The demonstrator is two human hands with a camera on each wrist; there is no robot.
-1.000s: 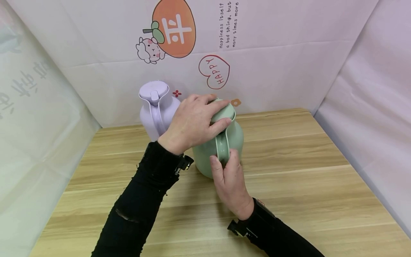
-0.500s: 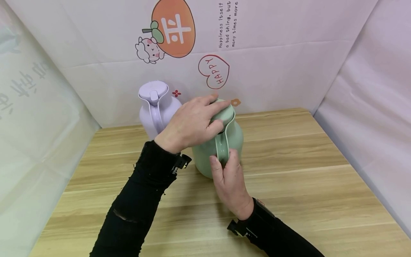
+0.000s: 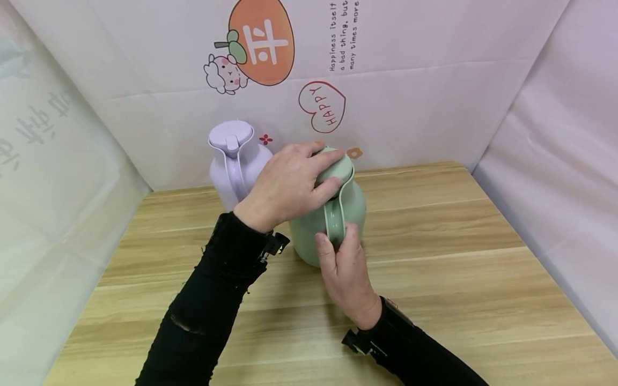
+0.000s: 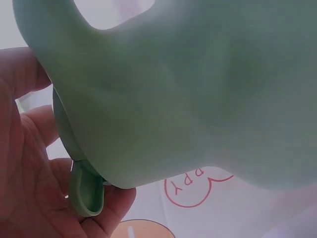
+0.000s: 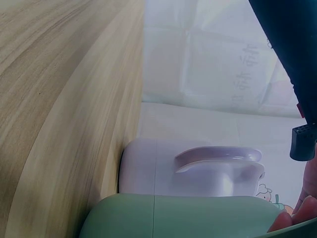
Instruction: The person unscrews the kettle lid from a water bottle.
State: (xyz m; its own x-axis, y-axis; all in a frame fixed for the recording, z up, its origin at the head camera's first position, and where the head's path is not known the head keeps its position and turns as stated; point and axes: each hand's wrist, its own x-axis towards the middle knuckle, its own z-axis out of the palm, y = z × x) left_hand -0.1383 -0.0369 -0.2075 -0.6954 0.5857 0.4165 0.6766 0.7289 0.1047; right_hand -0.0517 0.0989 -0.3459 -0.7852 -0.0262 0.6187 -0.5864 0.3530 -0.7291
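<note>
Head view: the green jug (image 3: 355, 208) is gripped at its handle (image 3: 335, 221) by the curled right hand (image 3: 348, 276); its lid (image 3: 339, 169) is clasped by the spread left hand (image 3: 289, 183).

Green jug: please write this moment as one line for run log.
green jug: upright | left hand: grips lid | right hand: grips handle | lilac jug: standing to its left

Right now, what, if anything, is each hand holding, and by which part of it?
The right hand holds the green jug by its handle; the left hand grips that jug's lid from above.
</note>
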